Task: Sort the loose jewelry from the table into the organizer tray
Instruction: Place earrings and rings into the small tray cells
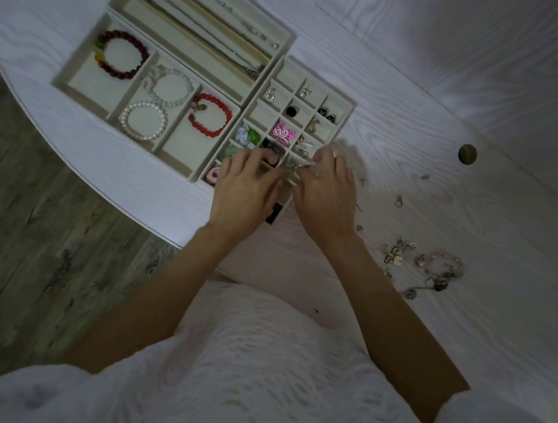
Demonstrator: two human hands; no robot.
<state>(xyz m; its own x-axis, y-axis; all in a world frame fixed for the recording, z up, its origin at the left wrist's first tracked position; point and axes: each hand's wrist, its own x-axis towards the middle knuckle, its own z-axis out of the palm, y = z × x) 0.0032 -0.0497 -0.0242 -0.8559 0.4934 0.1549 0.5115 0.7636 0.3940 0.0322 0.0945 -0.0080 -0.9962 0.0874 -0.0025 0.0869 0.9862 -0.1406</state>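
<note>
From the head camera, a white wood-grain table [444, 201] carries a cream organizer tray [345, 109] made of several sections: long channels at the far left holding chain necklaces [201, 24], wide compartments on the left with a dark red bead bracelet [123, 54], a clear bead bracelet [172, 87], a pearl bracelet [143, 120] and a bright red bead bracelet [209, 115], and a grid of small cells to the right of them. Both hands meet over the near cells of that grid. The left hand [243, 190] and right hand [327, 195] have their fingertips drawn together on a small metallic piece [297, 168] held just above a cell; what the piece is cannot be told. The loose jewelry [426, 266] lies in a scattered heap on the table to the right of the hands, well apart from the tray, with a single ring [399, 201] lying between heap and tray.
</note>
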